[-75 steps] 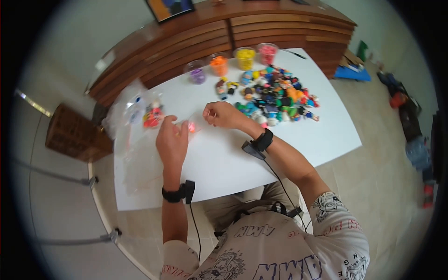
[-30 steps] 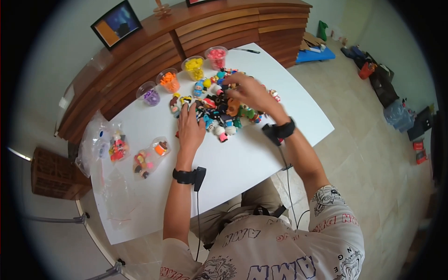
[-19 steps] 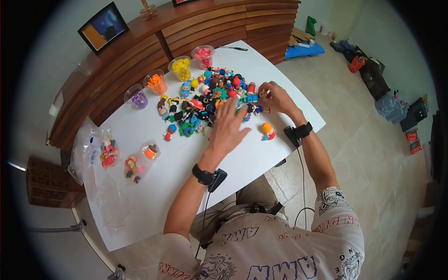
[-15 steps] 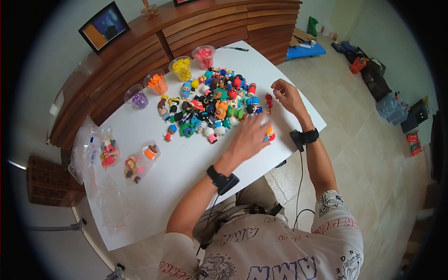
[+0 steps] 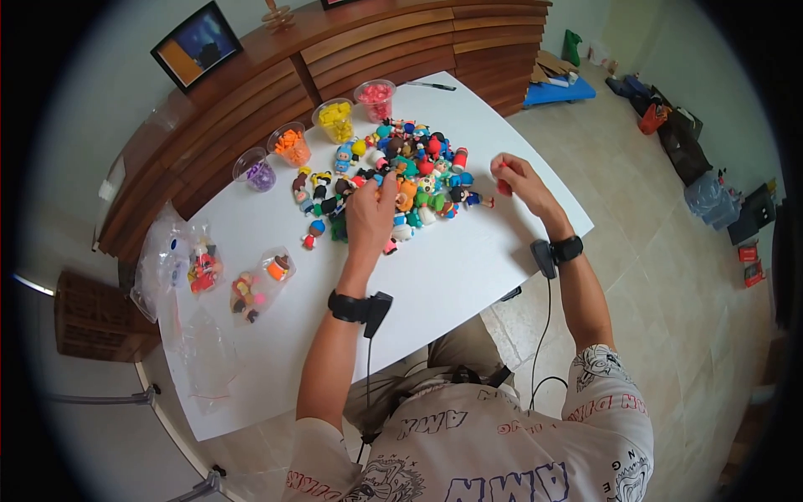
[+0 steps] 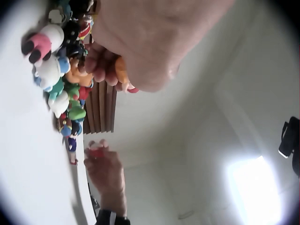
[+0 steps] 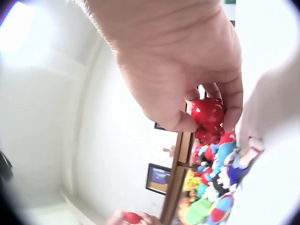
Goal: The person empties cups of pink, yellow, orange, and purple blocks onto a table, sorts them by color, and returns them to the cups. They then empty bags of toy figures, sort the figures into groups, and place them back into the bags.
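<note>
**Left hand (image 5: 369,222) and right hand (image 5: 524,187), each gripping a small figurine above the tabletop (image 5: 473,268)**

Head view. I look down on the white tabletop, its far edge running along a wooden cabinet (image 5: 372,52). A dense pile of figurines (image 5: 408,197) spreads from the middle toward the far edge. The left hand is over the pile's near left side; its fingertips are turned away, so from here I cannot tell what they hold. The right hand is apart from the pile, near the right edge, a red figurine (image 5: 503,187) at its bent fingers. Along the far edge, left to right, stand cups of purple (image 5: 257,174), orange (image 5: 293,147), yellow (image 5: 336,122) and pink pieces (image 5: 377,100). A pen (image 5: 433,85) lies at the far right corner. Two bagged groups of figurines, one red (image 5: 203,268), one mixed (image 5: 248,294), lie toward the left edge.

Left wrist view. I see the fingers curled nearly closed about an orange figurine (image 6: 122,71), largely hidden by the palm; pile figurines are close by.

Right wrist view. I see thumb and fingers parted only by the glossy red figurine's width, pinching it from either side, clear of the tabletop; the pile shows beyond.
</note>
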`<state>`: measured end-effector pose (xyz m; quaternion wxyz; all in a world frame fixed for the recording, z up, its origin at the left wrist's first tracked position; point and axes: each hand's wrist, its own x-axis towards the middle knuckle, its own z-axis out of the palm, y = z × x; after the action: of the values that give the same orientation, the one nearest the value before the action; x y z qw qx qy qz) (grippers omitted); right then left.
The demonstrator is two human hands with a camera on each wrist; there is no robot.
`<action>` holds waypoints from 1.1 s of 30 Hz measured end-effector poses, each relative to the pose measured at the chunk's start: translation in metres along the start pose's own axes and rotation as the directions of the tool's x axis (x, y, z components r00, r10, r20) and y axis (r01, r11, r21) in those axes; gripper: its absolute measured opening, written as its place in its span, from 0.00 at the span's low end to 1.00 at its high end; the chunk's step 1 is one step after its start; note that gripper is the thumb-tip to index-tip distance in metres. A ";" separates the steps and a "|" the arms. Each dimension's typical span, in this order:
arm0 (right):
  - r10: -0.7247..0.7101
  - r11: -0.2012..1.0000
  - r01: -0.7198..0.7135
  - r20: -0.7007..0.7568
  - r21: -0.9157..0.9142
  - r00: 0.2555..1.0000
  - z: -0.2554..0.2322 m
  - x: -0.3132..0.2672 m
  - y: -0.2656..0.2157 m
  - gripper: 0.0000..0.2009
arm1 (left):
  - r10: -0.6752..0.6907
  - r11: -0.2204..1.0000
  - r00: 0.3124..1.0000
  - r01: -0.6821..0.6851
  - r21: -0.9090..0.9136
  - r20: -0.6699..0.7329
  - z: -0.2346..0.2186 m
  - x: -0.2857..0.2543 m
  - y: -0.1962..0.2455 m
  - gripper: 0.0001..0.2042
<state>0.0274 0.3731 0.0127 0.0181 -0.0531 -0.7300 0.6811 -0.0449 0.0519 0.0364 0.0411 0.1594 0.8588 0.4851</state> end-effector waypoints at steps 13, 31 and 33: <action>-0.174 0.499 0.138 0.058 -0.856 0.983 0.057 -0.028 -0.062 0.14 | 0.241 0.876 0.970 -0.223 0.427 0.011 0.017 -0.002 -0.011 0.22; -0.323 0.855 0.370 0.186 -0.364 0.928 0.208 0.083 -0.027 0.28 | 0.118 0.984 0.967 -0.144 -0.107 -0.224 -0.056 0.009 -0.050 0.22; -0.230 0.973 0.231 0.125 0.007 0.965 0.214 0.079 -0.029 0.25 | -0.009 0.989 0.982 -0.019 -0.145 -0.190 -0.068 0.006 -0.050 0.26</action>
<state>-0.0737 0.1671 0.0232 0.0511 0.0749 -0.7334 0.6737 -0.0774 -0.0257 0.0302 -0.0307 0.1113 0.8205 0.5598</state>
